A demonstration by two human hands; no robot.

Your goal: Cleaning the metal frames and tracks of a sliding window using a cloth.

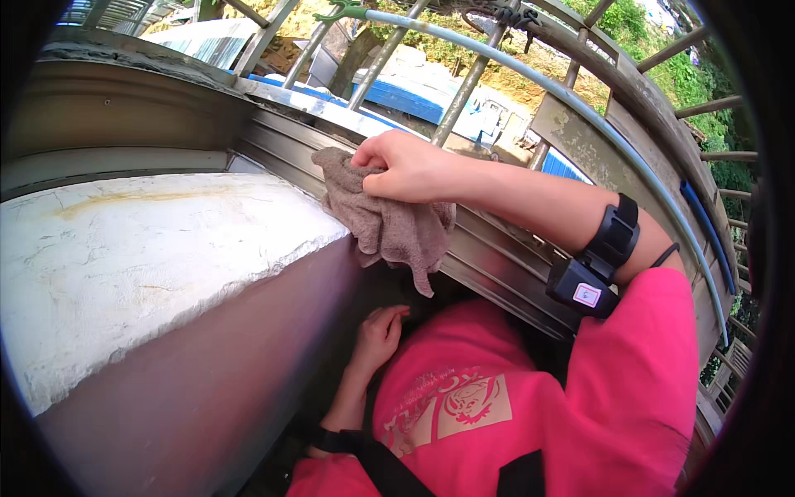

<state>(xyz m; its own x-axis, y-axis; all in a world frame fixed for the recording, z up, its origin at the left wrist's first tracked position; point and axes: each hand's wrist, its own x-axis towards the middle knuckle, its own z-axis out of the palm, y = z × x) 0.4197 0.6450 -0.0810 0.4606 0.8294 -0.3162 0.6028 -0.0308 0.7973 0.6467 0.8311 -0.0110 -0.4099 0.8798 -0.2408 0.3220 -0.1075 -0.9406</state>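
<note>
My right hand grips a crumpled brown cloth at the metal window frame. Folds of the cloth hang down from my fingers beside the corner of the white ledge, and part of it rests against the frame's grooved track. Lower down, close to my pink shirt, my left hand is held with loosely bent fingers. Nothing shows in it, though part of the hand lies in shadow.
Metal bars cross the opening beyond the frame. A long pale blue pole curves along them, with a green end at the top. A dark blue rod is farther right. The ledge edge is rough.
</note>
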